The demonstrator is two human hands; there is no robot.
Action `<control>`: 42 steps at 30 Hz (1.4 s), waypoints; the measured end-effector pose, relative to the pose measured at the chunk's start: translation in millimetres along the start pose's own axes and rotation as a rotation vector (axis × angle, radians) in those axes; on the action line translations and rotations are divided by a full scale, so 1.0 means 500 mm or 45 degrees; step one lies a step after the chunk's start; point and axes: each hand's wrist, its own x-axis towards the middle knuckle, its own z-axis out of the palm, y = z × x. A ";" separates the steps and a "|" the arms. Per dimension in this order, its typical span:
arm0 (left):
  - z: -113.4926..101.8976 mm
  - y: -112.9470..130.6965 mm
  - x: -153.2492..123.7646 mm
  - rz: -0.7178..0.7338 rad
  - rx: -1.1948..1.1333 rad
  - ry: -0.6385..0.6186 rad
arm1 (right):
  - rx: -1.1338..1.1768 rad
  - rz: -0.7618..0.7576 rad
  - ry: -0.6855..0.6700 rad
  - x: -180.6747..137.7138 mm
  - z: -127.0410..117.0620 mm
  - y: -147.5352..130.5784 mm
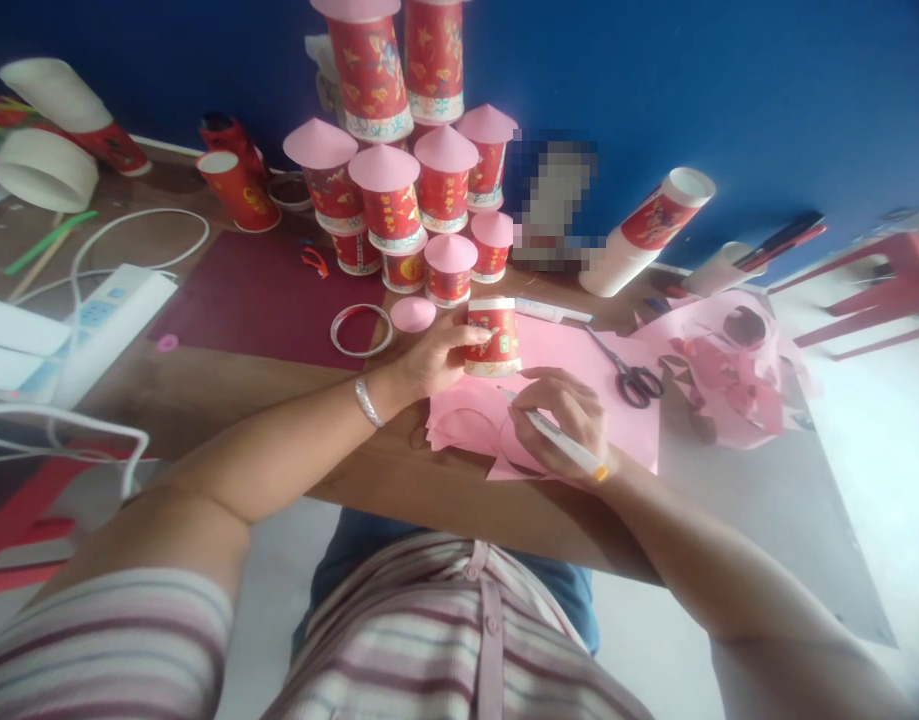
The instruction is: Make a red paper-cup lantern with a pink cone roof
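My left hand (440,352) is wrapped round a red paper cup (495,338) with gold print and a white rim, held over the pink paper (579,350). In my right hand (568,415) is a white marker pen (571,447) with a yellow end, its tip pointing toward the paper just below the cup. Curved outlines show on the pink sheet under my hands. A small pink paper cone (412,314) lies left of the cup, beside a white ring (361,330). Black-handled scissors (639,383) rest on the paper to the right.
Stacked red cups with pink cone tops (385,195) stand at the back. Pink paper scraps (736,370) and a tilted stack of cups (646,230) are on the right. A white power strip (106,325) with cables lies left, near a dark red sheet (256,300).
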 end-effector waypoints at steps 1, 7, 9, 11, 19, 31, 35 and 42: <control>0.000 0.000 0.000 -0.007 0.003 -0.001 | -0.001 0.000 -0.002 0.000 0.001 -0.001; 0.003 0.000 -0.002 -0.017 0.022 0.001 | 0.010 0.005 -0.017 -0.003 0.005 -0.002; 0.005 0.000 -0.002 -0.015 0.013 0.002 | 0.014 0.003 -0.012 -0.004 0.005 -0.001; 0.006 0.001 -0.002 -0.012 0.015 -0.009 | 0.014 0.000 -0.010 -0.005 0.003 0.001; 0.009 0.001 -0.009 0.013 0.146 0.035 | -0.016 0.002 0.003 -0.005 -0.003 0.011; 0.006 -0.009 -0.006 0.052 0.255 0.044 | -0.032 0.027 0.035 -0.016 0.004 0.017; -0.012 -0.021 -0.001 0.129 0.361 0.034 | -0.074 0.048 0.049 -0.030 0.007 0.035; -0.009 -0.019 -0.005 0.245 0.704 0.024 | -0.175 0.306 0.105 -0.044 0.011 0.096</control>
